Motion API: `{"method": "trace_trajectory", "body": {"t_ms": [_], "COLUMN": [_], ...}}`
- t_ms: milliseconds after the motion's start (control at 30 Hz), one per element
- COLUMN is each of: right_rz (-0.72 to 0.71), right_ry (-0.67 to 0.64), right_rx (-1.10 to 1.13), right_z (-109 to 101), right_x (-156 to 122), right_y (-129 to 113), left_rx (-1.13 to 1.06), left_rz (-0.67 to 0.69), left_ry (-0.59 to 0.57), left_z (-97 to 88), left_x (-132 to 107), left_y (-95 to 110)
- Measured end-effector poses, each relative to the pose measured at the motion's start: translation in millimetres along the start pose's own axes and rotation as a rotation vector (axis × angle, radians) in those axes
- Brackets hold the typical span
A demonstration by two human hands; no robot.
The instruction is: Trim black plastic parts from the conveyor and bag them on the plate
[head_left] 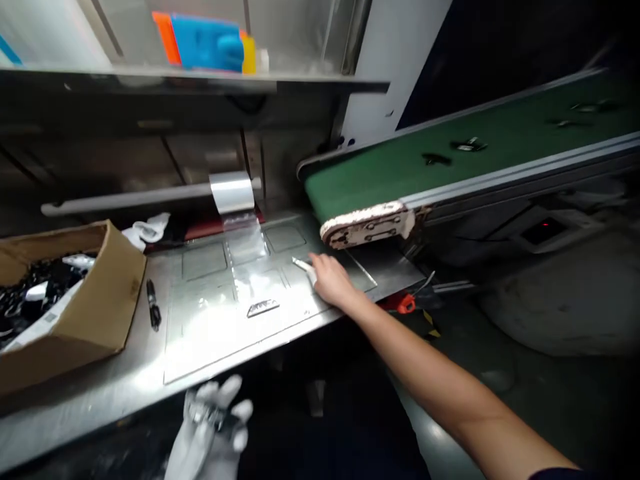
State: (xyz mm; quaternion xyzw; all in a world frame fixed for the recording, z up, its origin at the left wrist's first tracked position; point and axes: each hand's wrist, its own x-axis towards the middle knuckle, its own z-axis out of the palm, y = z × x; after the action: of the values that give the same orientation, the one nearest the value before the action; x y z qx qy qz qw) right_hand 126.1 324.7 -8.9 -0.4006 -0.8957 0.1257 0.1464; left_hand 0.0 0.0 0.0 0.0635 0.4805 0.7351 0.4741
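My left hand (pixel 200 440), in a white glove, is below the bench's front edge. Its fingers curl around a small dark, shiny part (pixel 219 419) whose exact kind I cannot make out. Over the right side of the bench, my bare right hand (pixel 330 277) grips a slim white tool (pixel 303 265), its narrow tip pointing left. That tool lies close above a clear sheet (pixel 200 333) on the metal bench. A strip of clear film (pixel 245 250) runs down from a roll (pixel 233 192) onto the sheet. A short bar with a dark edge (pixel 263 307) lies on the film's lower end.
At left stands a cardboard box (pixel 107 293) of black parts, with a black pen (pixel 153 305) beside it. A green conveyor belt (pixel 370 177) carrying several dark parts slopes up at right. Above is a shelf (pixel 165 79) with a blue object (pixel 207 43). A red-orange item (pixel 406 304) sits right.
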Motion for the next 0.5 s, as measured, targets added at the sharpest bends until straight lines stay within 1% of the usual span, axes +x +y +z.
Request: {"method": "trace_trajectory", "body": {"t_ms": [33, 67, 133, 200, 267, 333, 367, 433, 500], "right_rz": [0.007, 0.002, -0.029, -0.146, -0.328, -0.495, -0.551, -0.626, -0.665], "right_ry": [-0.031, -0.058, -0.097, -0.101, -0.134, -0.253, -0.331, -0.456, -0.535], "right_rx": [0.004, 0.015, 0.058, 0.191, 0.396, 0.581, 0.634, 0.698, 0.740], "right_z": [-0.4, -0.8, -5.0, -16.7, -34.1, -52.2, -59.8, -70.2, -74.7], "right_x": [-0.8, -3.1, -13.7, -31.3, -51.2, -67.3, -72.7, -77.8, -77.9], "right_y": [7.6, 11.3, 10.5, 3.2, -7.8, -20.7, -27.1, -37.8, -44.7], "left_rx": [-0.095, -0.161, -0.217, -0.235, -0.243, -0.242, -0.237, -0.214, -0.182], "left_rz": [0.016, 0.041, 0.074, 0.096, 0.105, 0.106, 0.106, 0.095, 0.086], "left_ry": [0.014, -0.020, -0.115, -0.194, -0.239, -0.266, -0.274, -0.279, -0.278], "left_z": [7.2, 14.9, 30.5, 44.5, 54.8, 60.1, 60.9, 59.5, 56.0], "left_x": [5.5, 10.8, 19.3, 23.0, 21.2, 16.4, 13.8, 9.3, 6.1], "left_y": [-4.3, -8.1, -14.0, -18.5, -22.1, -25.8, -27.7, -31.4, -34.8]}}
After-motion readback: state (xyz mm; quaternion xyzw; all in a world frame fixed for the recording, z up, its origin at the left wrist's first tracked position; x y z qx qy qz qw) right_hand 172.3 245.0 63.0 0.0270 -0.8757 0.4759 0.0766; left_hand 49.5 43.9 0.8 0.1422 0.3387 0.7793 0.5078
